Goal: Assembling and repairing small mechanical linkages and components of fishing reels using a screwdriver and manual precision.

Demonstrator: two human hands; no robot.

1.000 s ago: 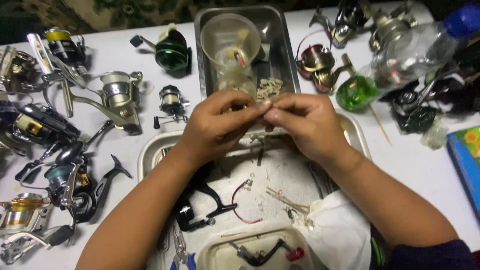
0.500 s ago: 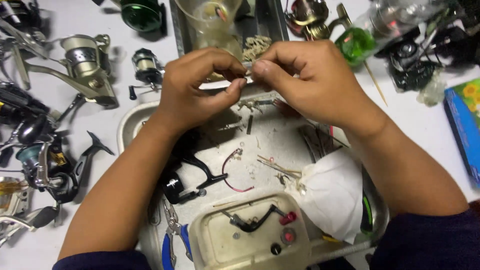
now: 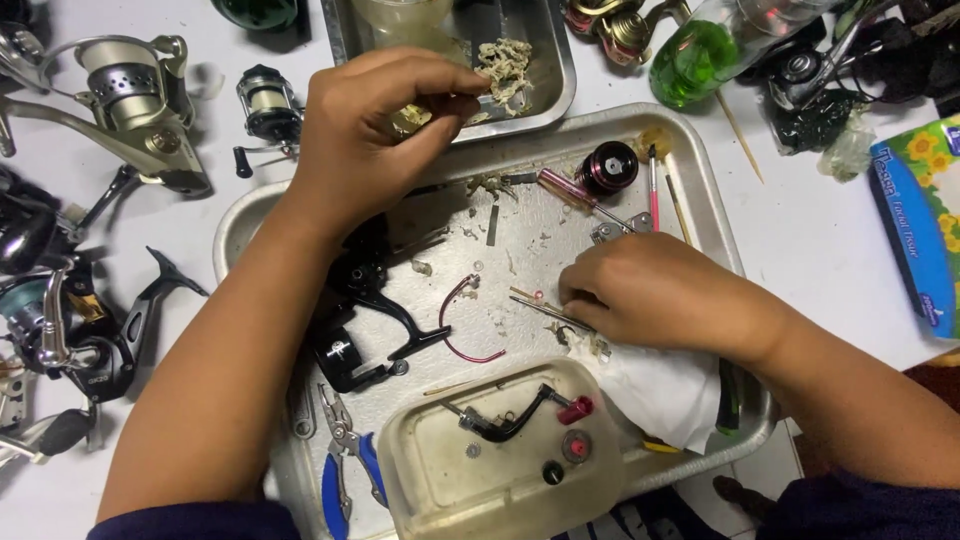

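My left hand [image 3: 375, 125] hovers over the far rim of the big metal tray [image 3: 700, 190], fingers pinched on a wad of dirty tissue [image 3: 503, 62] that hangs over the smaller metal tray [image 3: 555, 85]. My right hand [image 3: 655, 295] rests low in the big tray on a white tissue [image 3: 660, 385], closed around a thin metal tool [image 3: 545, 311] that pokes out to the left. A black reel body [image 3: 365, 310] and a red wire bail [image 3: 460, 320] lie between my arms.
A plastic tub [image 3: 500, 470] with a reel handle and small parts sits at the tray's near edge, blue pliers [image 3: 345, 470] beside it. Several fishing reels [image 3: 130, 90] crowd the left of the table. A green bottle [image 3: 705, 50] and tissue box [image 3: 920, 220] stand right.
My hands have parted. The left one moved up and away with the wad of tissue; the right one dropped down onto the white tissue in the tray. The view shifted downward.
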